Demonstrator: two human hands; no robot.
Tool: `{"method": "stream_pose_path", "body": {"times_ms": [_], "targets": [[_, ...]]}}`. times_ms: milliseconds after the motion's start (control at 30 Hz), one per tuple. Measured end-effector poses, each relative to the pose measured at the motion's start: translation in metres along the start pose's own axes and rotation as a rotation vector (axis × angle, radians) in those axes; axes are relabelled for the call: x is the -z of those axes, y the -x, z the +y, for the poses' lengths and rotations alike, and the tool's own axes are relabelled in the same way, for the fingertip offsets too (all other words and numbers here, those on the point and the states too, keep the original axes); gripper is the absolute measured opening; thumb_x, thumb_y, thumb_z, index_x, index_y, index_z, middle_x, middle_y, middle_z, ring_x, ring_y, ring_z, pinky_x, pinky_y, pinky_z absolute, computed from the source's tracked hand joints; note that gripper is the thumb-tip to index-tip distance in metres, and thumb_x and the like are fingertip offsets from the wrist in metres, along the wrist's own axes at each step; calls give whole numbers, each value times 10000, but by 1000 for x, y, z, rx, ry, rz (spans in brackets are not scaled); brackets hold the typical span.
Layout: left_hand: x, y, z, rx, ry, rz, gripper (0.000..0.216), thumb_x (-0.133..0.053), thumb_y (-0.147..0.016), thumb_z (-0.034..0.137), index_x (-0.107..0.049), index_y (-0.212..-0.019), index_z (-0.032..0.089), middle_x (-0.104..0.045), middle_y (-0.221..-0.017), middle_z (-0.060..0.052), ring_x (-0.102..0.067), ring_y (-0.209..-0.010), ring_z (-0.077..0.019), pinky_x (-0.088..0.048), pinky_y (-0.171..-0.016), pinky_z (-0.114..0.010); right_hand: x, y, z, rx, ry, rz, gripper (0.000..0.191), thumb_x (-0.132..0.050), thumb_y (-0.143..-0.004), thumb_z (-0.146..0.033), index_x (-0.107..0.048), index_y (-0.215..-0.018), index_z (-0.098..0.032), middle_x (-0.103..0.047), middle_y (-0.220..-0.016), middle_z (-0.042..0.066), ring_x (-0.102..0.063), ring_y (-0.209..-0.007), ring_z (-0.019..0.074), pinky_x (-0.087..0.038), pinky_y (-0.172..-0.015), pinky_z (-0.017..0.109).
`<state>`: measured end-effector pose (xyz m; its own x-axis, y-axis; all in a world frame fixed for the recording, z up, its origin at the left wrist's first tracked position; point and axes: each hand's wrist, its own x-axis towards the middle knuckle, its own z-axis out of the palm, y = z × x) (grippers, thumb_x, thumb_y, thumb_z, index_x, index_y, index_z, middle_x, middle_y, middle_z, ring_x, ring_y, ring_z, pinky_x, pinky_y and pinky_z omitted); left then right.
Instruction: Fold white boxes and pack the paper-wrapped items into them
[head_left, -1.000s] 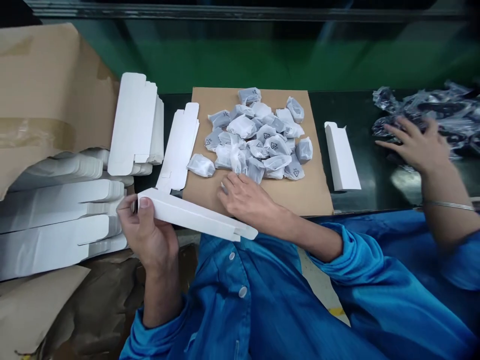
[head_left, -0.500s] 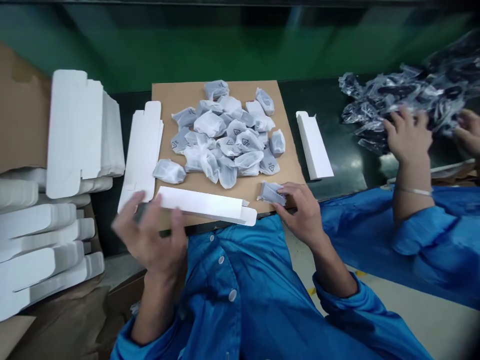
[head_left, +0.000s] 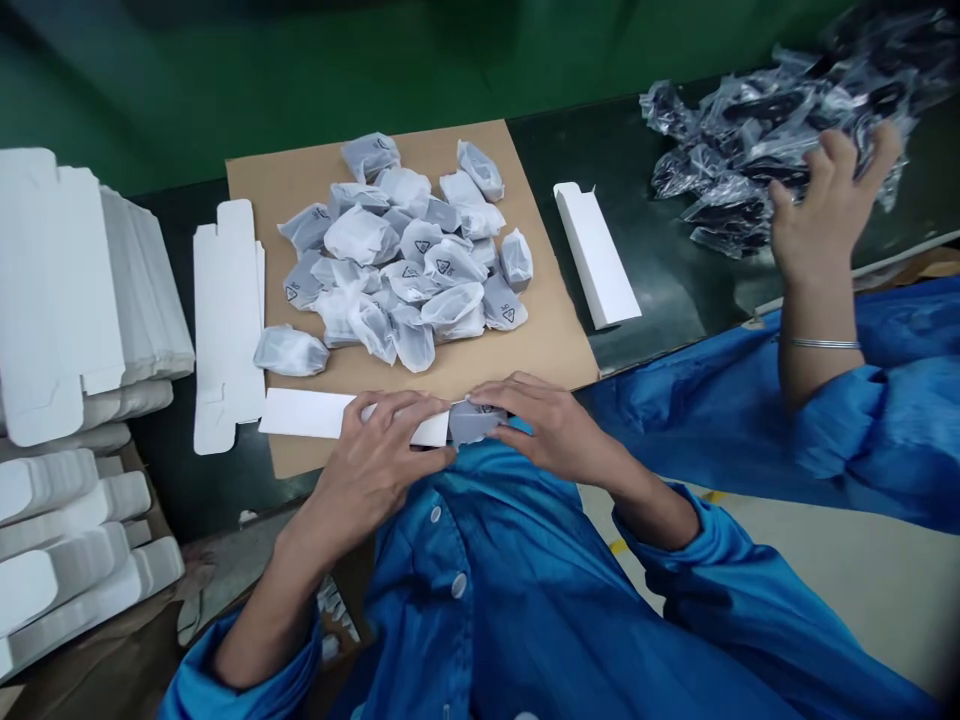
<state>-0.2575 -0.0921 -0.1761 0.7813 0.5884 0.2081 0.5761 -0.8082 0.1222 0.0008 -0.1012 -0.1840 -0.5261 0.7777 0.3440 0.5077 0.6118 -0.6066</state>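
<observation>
My left hand is closed around a long white box lying at the near edge of the cardboard sheet. At the box's right end, my right hand grips a small grey item in a translucent bag. That bagged item meets the box's open end; how far inside it sits is hidden by my fingers. Beyond my hands lies a heap of similar bagged items. One separate bagged item rests left of the heap.
Flat white box blanks lie left of the sheet, with stacked blanks farther left. Another white box lies to the right. A co-worker's hand is by black items in clear bags.
My left hand has come down onto the white box and taken hold. My right hand has carried the bagged item left to its end. The co-worker's hand has lifted off the pile.
</observation>
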Motion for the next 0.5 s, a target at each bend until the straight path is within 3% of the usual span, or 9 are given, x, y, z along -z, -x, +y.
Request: {"method": "stream_pose_path", "body": {"times_ms": [100,200,333,500], "targets": [[-3,0,1,2,-22,55,467,-568,-767,-7,-707,-1020,360,-580,-1357,-53,-518,-1233,-306,-364,-962,-528,-29,-4,-5,70,225,97,345,-519,-944,-135,-564,-1285,-117,-660,-1248,174,-624,-1167,259,-542,-977,433],[-7,-2,4,24,-46,145,401,-573,-833,41,-705,-1036,361,-605,-1329,-58,-543,-1217,-298,-365,-944,-502,-50,-1,-18,14,280,220,387,-481,-944,-113,-531,-1327,-116,-597,-1331,202,-589,-1236,264,-553,-977,412],[-16,-1,7,54,-117,265,402,-600,-859,60,-681,-1104,368,-647,-1277,-55,-582,-1195,-259,-370,-953,-452,-59,-2,-33,-211,-59,391,385,-511,-943,-154,-527,-1323,-215,-653,-1212,114,-629,-1159,196,-563,-965,353],[-28,6,8,128,-151,493,263,-649,-851,112,-683,-1046,286,-681,-1206,-89,-639,-1131,-240,-377,-962,-419,-62,-24,-39,-394,-648,367,421,-574,-915,-224,-511,-1331,-221,-671,-1124,55,-650,-1081,158,-518,-1000,340]]}}
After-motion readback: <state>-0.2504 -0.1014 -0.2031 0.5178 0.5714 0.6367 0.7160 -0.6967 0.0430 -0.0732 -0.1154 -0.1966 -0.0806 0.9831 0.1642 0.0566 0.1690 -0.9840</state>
